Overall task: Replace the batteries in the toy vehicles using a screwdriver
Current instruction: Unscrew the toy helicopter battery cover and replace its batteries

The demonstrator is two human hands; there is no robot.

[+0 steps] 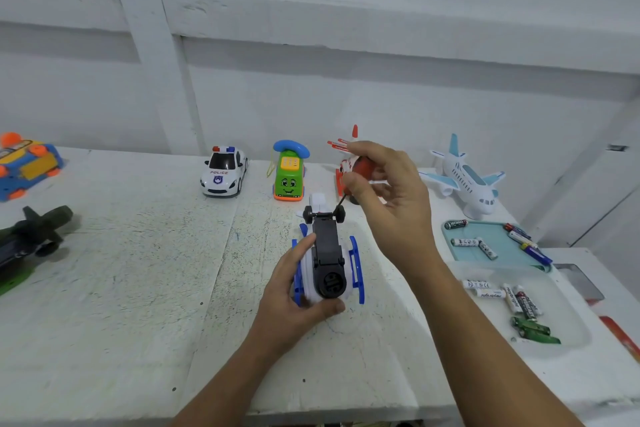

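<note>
Upturned blue-and-white toy vehicle (327, 253) at mid-table (138, 270) before us, our left hand (291, 305) gripping its side, our right hand (391, 194) pinching the red-handled screwdriver (365, 165), tip at its black underside, batteries (465, 242) in the teal tray (502, 250) to our right

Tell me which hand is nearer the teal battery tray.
Right. The right hand, holding the screwdriver, hovers just left of the teal tray; the left hand grips the upturned toy farther left.
</note>
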